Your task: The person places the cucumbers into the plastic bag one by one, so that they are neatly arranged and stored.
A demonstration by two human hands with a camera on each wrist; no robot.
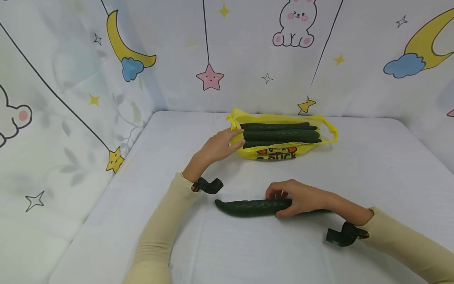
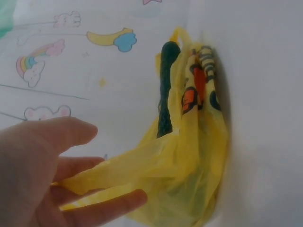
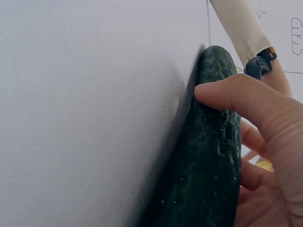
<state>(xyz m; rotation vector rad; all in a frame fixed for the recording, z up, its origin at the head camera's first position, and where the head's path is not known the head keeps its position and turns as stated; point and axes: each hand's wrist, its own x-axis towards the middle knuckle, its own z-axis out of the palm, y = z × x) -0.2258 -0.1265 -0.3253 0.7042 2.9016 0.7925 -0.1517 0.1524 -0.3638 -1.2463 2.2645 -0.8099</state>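
Observation:
A dark green cucumber (image 1: 248, 208) lies lengthwise across the near part of the table. My right hand (image 1: 301, 197) grips it near its middle, thumb on the near side and fingers curled over the far side. In the right wrist view the thumb presses on the cucumber (image 3: 199, 165) close to its rounded tip. Farther back lies a yellow plastic bag (image 1: 305, 149) with several cucumbers (image 1: 281, 136) inside, its mouth spread. My left hand (image 1: 223, 145) is at the bag's left end. The left wrist view shows its fingers loosely extended among the bag's handle (image 2: 113, 177), the thumb apart.
A white cloth covers the table (image 1: 227, 252). Behind it hangs a white backdrop (image 1: 248, 51) printed with moons, stars and animals, running down the left side too. A dark wrist camera (image 1: 209, 185) sits on the left sleeve and another wrist camera (image 1: 344, 234) on the right.

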